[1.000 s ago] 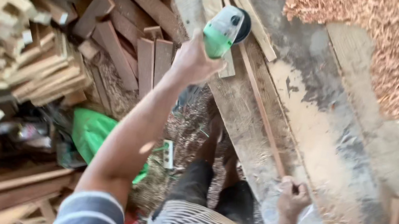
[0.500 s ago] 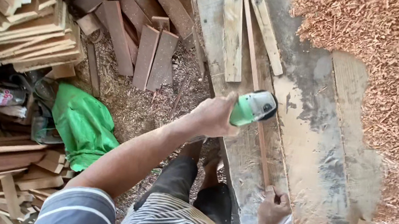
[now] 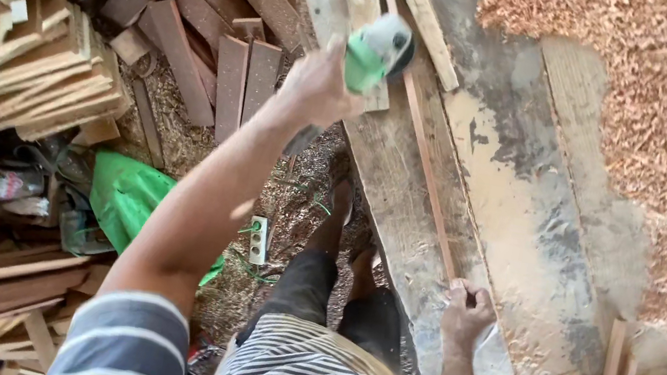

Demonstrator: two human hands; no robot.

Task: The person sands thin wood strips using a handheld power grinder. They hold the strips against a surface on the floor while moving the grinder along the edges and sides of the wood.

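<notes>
Left hand (image 3: 314, 82) grips blurred green grinder (image 3: 375, 56), its disc seemingly hidden.

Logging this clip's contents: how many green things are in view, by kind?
Green power tool, held in the left hand: 1
Green bag on the ground: 1
Total: 2
The right hand holds a thin brown wooden strip, not counted.
</notes>
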